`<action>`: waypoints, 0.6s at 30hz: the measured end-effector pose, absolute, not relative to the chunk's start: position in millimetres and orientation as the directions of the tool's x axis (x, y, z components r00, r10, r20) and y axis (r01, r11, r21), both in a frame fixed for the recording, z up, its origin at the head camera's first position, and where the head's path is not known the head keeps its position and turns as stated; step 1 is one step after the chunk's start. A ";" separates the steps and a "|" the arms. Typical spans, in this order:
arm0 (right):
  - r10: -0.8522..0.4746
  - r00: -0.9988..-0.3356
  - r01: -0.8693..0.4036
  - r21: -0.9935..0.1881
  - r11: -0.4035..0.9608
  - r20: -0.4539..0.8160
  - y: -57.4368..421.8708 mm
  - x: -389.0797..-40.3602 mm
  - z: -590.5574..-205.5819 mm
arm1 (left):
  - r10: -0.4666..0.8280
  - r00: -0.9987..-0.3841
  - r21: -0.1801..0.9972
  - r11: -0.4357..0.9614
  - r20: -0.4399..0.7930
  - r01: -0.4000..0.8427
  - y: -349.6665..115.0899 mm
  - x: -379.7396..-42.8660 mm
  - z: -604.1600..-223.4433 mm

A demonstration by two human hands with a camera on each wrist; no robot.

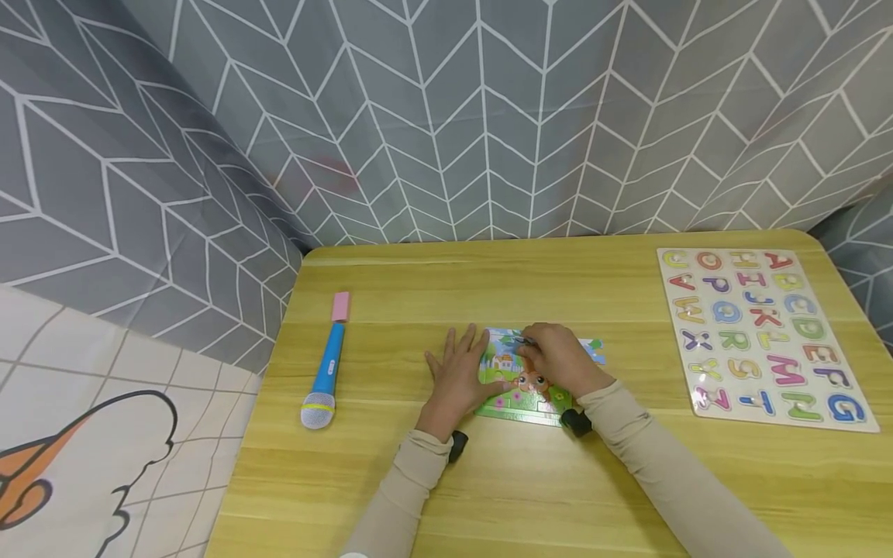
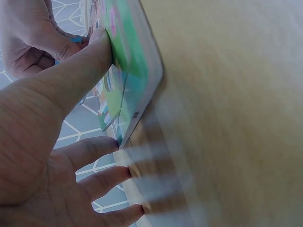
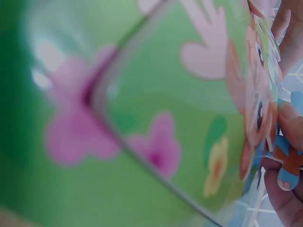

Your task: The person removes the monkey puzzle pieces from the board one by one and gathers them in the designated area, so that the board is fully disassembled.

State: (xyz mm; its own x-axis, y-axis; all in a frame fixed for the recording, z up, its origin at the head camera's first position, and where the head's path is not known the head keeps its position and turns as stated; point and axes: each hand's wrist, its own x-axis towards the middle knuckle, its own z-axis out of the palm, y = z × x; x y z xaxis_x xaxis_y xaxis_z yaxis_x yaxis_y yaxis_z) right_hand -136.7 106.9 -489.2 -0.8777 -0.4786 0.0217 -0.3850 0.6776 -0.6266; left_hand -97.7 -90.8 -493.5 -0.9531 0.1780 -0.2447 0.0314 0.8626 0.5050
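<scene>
A picture puzzle (image 1: pixel 519 415) with a green border, pink flowers and a big-eyed brown animal lies on the table. My left hand (image 1: pixel 456 378) is at its left side, thumb on the picture and the other fingers spread with their tips on the table. In the left wrist view, the edge of a green puzzle piece (image 2: pixel 110 120) stands a little proud near the board's corner. Over the upper part of the board, my right hand (image 1: pixel 560 358) pinches a blue and brown puzzle piece (image 3: pixel 287 171) between thumb and fingers. That hand hides the puzzle's upper right area in the head view.
To the left lie a blue toy microphone (image 1: pixel 328 372) and a small pink block (image 1: pixel 340 306) at its end. An alphabet board (image 1: pixel 698 364) with coloured letters occupies the table's right side. A grey patterned curtain (image 1: pixel 446 124) hangs behind the wooden table (image 1: pixel 391 504).
</scene>
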 end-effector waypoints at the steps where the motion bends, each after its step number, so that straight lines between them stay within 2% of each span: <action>1: -0.474 -0.880 -0.383 -0.621 0.684 0.021 106.2 -135.5 -488.9 | 0.179 -0.953 0.505 0.862 -0.243 0.033 -90.7 -97.7 -493.4; 8: -0.539 -0.827 -0.549 -0.425 0.719 0.156 101.8 -130.4 -487.7 | 0.181 -0.956 0.502 0.864 -0.233 0.042 -90.7 -97.5 -493.6; 15: -0.484 -0.873 -0.451 -0.478 0.753 0.060 104.9 -132.9 -482.5 | 0.181 -0.955 0.501 0.865 -0.235 0.041 -89.5 -97.1 -494.2; 18: -0.514 -0.858 -0.451 -0.502 0.738 0.016 106.0 -132.5 -479.6 | 0.183 -0.955 0.501 0.865 -0.235 0.043 -89.4 -96.6 -493.1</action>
